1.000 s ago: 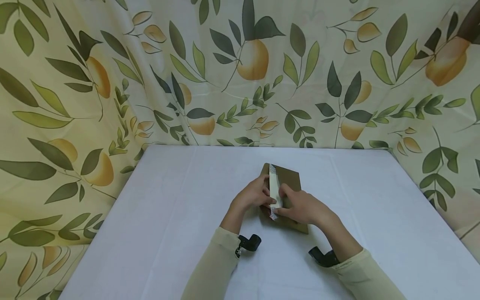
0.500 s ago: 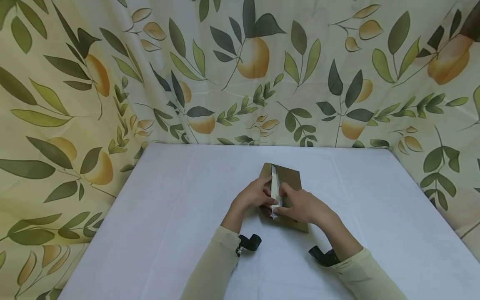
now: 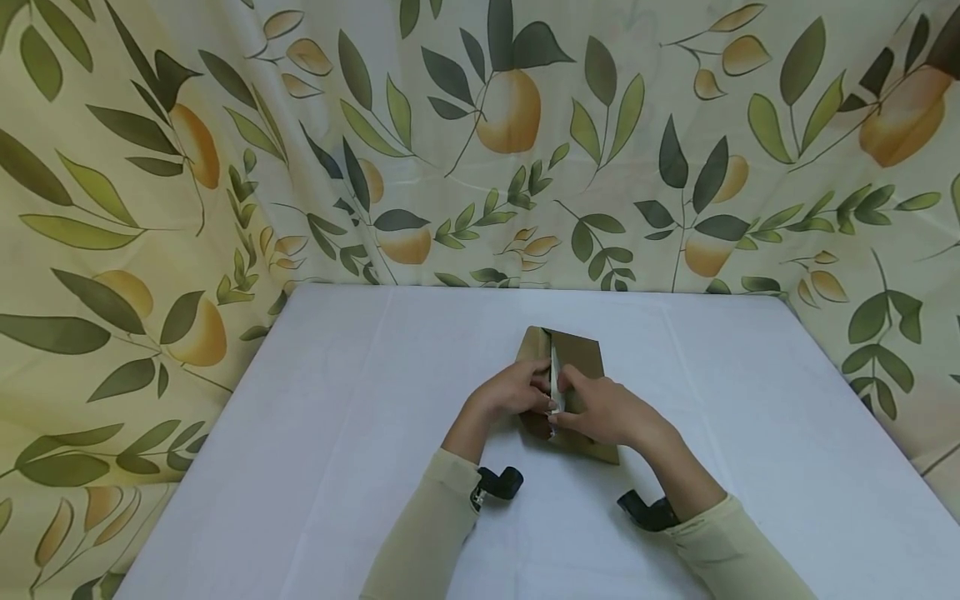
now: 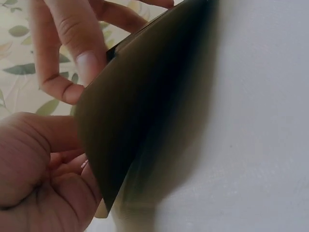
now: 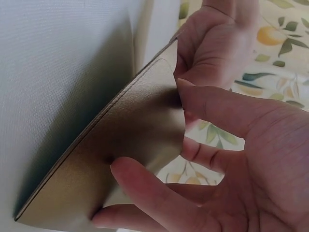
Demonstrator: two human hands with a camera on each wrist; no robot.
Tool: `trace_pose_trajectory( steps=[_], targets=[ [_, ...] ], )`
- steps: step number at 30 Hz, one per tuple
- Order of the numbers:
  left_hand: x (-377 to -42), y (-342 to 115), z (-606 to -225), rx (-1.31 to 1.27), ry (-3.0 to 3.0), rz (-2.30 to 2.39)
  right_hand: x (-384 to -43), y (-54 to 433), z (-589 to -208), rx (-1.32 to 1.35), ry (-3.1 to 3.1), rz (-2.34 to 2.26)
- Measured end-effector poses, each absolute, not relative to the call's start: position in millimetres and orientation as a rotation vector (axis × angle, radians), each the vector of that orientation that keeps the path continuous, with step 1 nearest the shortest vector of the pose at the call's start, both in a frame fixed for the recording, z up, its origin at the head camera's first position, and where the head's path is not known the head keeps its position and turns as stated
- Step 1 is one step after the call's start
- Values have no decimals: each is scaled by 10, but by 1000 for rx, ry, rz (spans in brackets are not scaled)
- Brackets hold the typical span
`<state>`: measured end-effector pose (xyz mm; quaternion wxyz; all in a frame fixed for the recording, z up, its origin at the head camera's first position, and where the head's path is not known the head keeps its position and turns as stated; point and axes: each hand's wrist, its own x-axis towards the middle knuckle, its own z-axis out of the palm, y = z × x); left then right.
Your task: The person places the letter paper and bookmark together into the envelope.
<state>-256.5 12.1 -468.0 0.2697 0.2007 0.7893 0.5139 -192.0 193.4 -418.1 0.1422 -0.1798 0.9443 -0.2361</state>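
Observation:
A gold-brown, leather-like pouch is held tilted above the white tabletop, its long mouth facing up. Within the mouth sits a thin white packet, only a narrow strip of it showing. My left hand has curled fingers at the left lip and pinches the packet; part of this grip is hidden. From the other side, my right hand grips the pouch. In the right wrist view, the right thumb is at the lip and fingertips press into the smooth face. The left wrist view shows the dark underside of the pouch.
A white cloth covers the table. Behind and to the sides hangs a curtain patterned with fruit and leaves. A black camera is strapped to the left wrist and another camera to the right.
The white packet has sunk deeper into the pouch, from a broad strip to a thin edge. My left hand has shifted slightly right with it; my right hand has stayed put.

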Motion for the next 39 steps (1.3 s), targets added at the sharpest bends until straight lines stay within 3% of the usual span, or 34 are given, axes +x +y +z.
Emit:
trace_pose_trajectory(
  steps=[21, 39],
  targets=[
    [-2645, -187, -4541, 556, 2145, 1661, -1908, 1890, -4182, -493, 2728, -620],
    [-2734, -472, -4629, 266, 2308, 1673, -1867, 1832, -4249, -555, 2782, -446]
  ],
)
